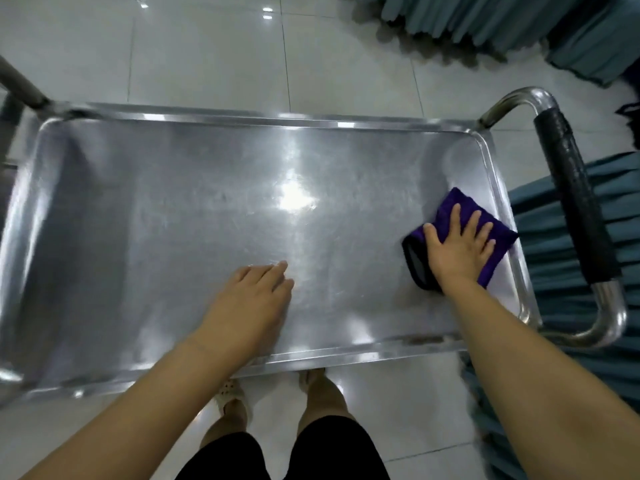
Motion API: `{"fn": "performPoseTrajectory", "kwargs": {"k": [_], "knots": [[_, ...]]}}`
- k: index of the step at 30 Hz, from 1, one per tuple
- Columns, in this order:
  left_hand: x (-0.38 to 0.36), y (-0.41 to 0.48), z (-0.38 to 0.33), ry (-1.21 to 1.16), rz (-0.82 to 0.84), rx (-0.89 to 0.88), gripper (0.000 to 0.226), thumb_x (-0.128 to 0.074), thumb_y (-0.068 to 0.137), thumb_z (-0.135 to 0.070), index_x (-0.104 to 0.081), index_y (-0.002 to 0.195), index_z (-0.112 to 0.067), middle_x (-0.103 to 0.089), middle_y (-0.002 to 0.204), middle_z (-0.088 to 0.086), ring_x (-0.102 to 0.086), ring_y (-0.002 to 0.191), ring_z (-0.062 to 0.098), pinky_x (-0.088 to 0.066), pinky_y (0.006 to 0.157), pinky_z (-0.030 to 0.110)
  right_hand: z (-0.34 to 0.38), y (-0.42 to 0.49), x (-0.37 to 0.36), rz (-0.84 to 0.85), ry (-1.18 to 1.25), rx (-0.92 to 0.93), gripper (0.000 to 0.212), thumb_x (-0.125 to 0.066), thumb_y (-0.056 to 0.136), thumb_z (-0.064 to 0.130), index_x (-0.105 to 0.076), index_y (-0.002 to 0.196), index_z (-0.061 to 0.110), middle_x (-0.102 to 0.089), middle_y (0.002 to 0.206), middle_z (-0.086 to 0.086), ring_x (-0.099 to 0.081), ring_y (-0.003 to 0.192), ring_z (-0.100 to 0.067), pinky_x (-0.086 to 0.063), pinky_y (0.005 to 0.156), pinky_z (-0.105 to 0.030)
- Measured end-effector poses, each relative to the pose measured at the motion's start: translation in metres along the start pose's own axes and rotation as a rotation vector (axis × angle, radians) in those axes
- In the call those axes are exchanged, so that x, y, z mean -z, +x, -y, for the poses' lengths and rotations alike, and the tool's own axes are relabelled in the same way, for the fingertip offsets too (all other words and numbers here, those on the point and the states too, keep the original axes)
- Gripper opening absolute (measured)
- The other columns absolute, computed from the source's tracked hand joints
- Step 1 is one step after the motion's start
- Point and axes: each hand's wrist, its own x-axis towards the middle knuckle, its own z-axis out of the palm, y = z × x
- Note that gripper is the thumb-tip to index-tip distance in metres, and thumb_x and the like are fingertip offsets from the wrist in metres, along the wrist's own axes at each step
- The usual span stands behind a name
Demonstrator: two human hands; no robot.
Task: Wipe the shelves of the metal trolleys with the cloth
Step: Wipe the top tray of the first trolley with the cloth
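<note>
Black shorts [329, 452]: bottom edge of view, bare legs below, feet in pale sandals [231, 396] on the tile floor [207, 64], just under the near rim of the shelf.
Left hand [251, 292]: flat on bare metal near the middle of the shelf, palm down, fingers together and pointing toward the far right; holds nothing.
Right hand [460, 247]: palm down on the cloth, fingers spread wide, pressing it to the shelf.
Cloth [498, 233]: purple, folded, dark edge band on its left side; sits at the right end of the shelf, touching the right rim.
Trolley shelf [173, 220]: stainless tray with a raised rim, rounded corners, bright glare at centre, otherwise bare.
Handle [575, 202]: tubular steel loop off the right end, black grip wrap on the straight run.
Left end: grey tube [20, 84] at the far-left corner, blurred.
Teal pleated fabric [485, 19]: far right on the floor, also beside and under the handle.
</note>
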Motion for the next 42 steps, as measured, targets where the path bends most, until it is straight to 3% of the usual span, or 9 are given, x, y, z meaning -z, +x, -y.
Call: {"fn": "performPoseTrajectory", "kwargs": {"k": [5,13,17,20,24,26,31,42], "knots": [[0.015,-0.053,0.054,0.048,-0.035,0.110,0.068,-0.093,0.033,-0.035,-0.075,0.096,-0.014,-0.069,0.111,0.012,-0.069,0.090,0.028,-0.056,0.076,0.040,0.077,-0.056,-0.018,-0.010,-0.033,0.070,0.074,-0.026,0.094,0.063,-0.001,0.154,0.028,0.004,0.161,-0.010,0.009,0.147,-0.032,0.007,0.118,-0.048],[0.038,-0.143,0.130,0.043,-0.111,0.296,0.061,-0.090,0.050,-0.026,-0.071,0.105,-0.009,-0.064,0.119,0.017,-0.066,0.099,0.033,-0.052,0.084,0.045,0.239,-0.140,-0.045,-0.015,-0.081,0.356,0.076,-0.022,0.092,0.067,0.003,0.153,0.029,0.008,0.161,-0.011,0.013,0.146,-0.034,0.009,0.117,-0.050],[0.041,-0.188,0.154,0.041,-0.118,0.381,0.058,-0.086,0.058,-0.026,-0.068,0.111,-0.007,-0.061,0.124,0.019,-0.062,0.105,0.035,-0.042,0.095,0.044,0.326,-0.188,-0.061,0.002,-0.103,0.553,0.077,-0.019,0.092,0.068,0.004,0.153,0.028,0.009,0.160,-0.012,0.015,0.145,-0.036,0.012,0.116,-0.051],[0.041,-0.212,0.159,0.058,-0.131,0.394,0.055,-0.085,0.056,-0.024,-0.070,0.106,-0.005,-0.062,0.121,0.020,-0.063,0.103,0.035,-0.028,0.095,0.041,0.375,-0.223,-0.071,0.009,-0.129,0.711,0.076,-0.017,0.092,0.067,0.004,0.153,0.027,0.009,0.160,-0.012,0.015,0.145,-0.036,0.012,0.116,-0.052],[0.034,-0.226,0.157,0.079,-0.128,0.384,0.036,-0.074,0.070,-0.023,-0.069,0.102,-0.007,-0.066,0.110,0.016,-0.062,0.103,0.033,-0.029,0.095,0.040,0.406,-0.264,-0.084,0.033,-0.153,0.938,0.075,-0.018,0.092,0.068,0.001,0.154,0.030,0.008,0.161,-0.011,0.015,0.146,-0.035,0.010,0.116,-0.052],[0.030,-0.226,0.151,0.074,-0.107,0.370,0.025,-0.066,0.073,-0.022,-0.069,0.093,-0.009,-0.066,0.097,0.011,-0.062,0.098,0.031,-0.034,0.093,0.039,0.402,-0.275,-0.089,0.041,-0.174,1.054,0.076,-0.019,0.091,0.069,0.001,0.153,0.032,0.009,0.161,-0.009,0.015,0.146,-0.033,0.009,0.117,-0.051],[0.025,-0.199,0.119,0.060,0.012,0.326,0.022,-0.077,0.065,-0.026,-0.071,0.084,-0.016,-0.065,0.084,0.003,-0.063,0.085,0.024,-0.049,0.084,0.039,0.349,-0.255,-0.086,0.035,-0.191,1.208,0.075,-0.024,0.090,0.069,-0.006,0.153,0.032,0.004,0.162,-0.006,0.009,0.147,-0.029,0.006,0.118,-0.048],[0.002,-0.068,-0.015,0.061,0.054,0.081,0.027,-0.086,0.052,-0.026,-0.070,0.074,-0.020,-0.066,0.076,0.000,-0.064,0.073,0.022,-0.053,0.076,0.035,0.123,-0.100,-0.041,0.010,-0.181,0.838,0.074,-0.024,0.091,0.068,0.000,0.152,0.036,0.006,0.162,-0.003,0.012,0.147,-0.027,0.008,0.118,-0.046]]}}
